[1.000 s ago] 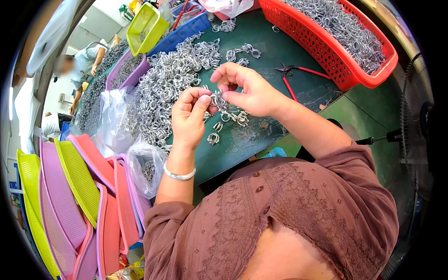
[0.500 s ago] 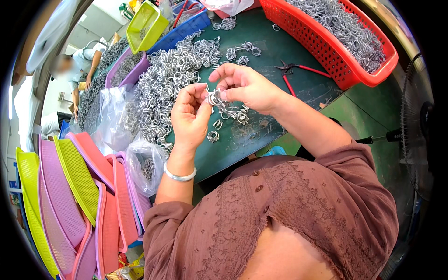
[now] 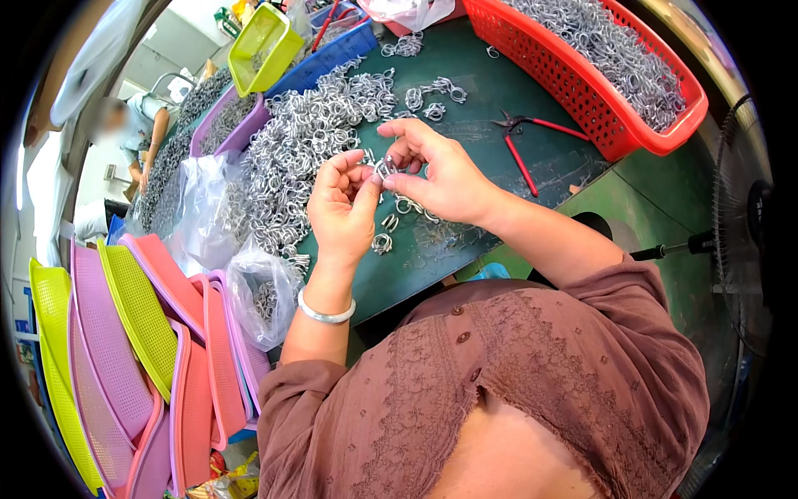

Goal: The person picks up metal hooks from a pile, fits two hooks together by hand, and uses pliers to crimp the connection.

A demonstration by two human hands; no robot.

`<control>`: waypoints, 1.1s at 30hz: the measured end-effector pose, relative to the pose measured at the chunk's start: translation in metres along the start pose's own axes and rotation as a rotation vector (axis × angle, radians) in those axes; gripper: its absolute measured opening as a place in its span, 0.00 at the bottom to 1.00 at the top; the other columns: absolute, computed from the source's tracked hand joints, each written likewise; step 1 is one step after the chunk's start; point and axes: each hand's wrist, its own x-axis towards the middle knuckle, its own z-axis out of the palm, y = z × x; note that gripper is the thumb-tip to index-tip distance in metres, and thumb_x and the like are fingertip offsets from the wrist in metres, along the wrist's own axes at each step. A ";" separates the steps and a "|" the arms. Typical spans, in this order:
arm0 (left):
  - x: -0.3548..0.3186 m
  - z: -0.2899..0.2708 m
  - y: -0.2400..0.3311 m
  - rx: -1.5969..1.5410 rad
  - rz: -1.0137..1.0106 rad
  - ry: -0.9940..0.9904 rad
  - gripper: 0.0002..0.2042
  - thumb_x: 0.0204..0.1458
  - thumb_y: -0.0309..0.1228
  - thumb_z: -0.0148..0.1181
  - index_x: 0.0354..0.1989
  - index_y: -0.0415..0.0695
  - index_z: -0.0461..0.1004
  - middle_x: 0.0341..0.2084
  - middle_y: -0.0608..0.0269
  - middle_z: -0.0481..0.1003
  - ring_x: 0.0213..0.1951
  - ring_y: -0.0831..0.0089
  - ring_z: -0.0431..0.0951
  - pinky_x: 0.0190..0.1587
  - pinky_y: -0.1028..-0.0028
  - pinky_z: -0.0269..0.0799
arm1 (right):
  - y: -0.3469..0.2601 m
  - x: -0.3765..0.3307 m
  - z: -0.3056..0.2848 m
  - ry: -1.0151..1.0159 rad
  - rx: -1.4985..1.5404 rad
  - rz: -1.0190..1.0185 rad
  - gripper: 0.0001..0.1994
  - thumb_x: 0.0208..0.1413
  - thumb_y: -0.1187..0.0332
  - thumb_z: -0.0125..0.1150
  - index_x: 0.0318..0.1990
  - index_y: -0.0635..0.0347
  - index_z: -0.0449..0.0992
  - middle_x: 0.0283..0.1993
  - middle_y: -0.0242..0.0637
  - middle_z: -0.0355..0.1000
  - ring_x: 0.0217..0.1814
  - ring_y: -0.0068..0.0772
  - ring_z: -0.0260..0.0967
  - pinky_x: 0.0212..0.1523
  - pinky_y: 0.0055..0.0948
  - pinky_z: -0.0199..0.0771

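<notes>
Small silvery metal rings [image 3: 383, 166] are pinched between both my hands above the green tabletop [image 3: 482, 175]. My left hand [image 3: 342, 200], with a pale bangle [image 3: 327, 309] at the wrist, grips them by thumb and fingers. From the other side my right hand [image 3: 436, 170] holds them with its thumb and curled fingers, which partly hide them. A large heap of similar rings [image 3: 307, 133] lies just beyond and left of my hands. A few loose rings [image 3: 381, 243] rest on the table below them.
Red-handled pliers [image 3: 519, 137] lie at the right, near a red basket [image 3: 611, 137] filled with rings. Stacked coloured baskets [image 3: 125, 349] and a clear plastic bag [image 3: 264, 299] are at the left. Another person [image 3: 137, 125] is at the far left; a fan [image 3: 744, 224] stands at the right.
My right hand has shifted slightly left and down, its fingers closing nearer to my left hand around the rings. At far left, the other person's arm has moved.
</notes>
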 end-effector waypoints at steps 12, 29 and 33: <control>0.008 -0.011 0.000 0.425 0.251 -0.021 0.15 0.47 0.15 0.51 0.45 0.35 0.63 0.30 0.62 0.72 0.32 0.79 0.71 0.36 0.82 0.68 | -0.002 -0.001 0.007 -0.006 -0.135 -0.155 0.27 0.41 0.81 0.58 0.52 0.62 0.60 0.33 0.37 0.69 0.32 0.27 0.67 0.34 0.25 0.68; 0.027 -0.035 0.021 0.289 0.096 -0.415 0.07 0.45 0.16 0.51 0.32 0.38 0.71 0.41 0.64 0.63 0.35 0.82 0.65 0.36 0.83 0.61 | -0.012 0.006 -0.009 -0.175 0.109 -0.061 0.28 0.42 0.86 0.53 0.55 0.64 0.57 0.37 0.38 0.68 0.39 0.25 0.66 0.41 0.25 0.68; 0.026 -0.034 0.027 0.285 0.077 -0.390 0.07 0.44 0.16 0.52 0.31 0.38 0.71 0.39 0.63 0.64 0.35 0.82 0.65 0.36 0.83 0.61 | -0.012 0.006 -0.009 -0.110 0.068 -0.125 0.26 0.41 0.84 0.55 0.52 0.65 0.59 0.32 0.37 0.70 0.32 0.26 0.68 0.35 0.24 0.68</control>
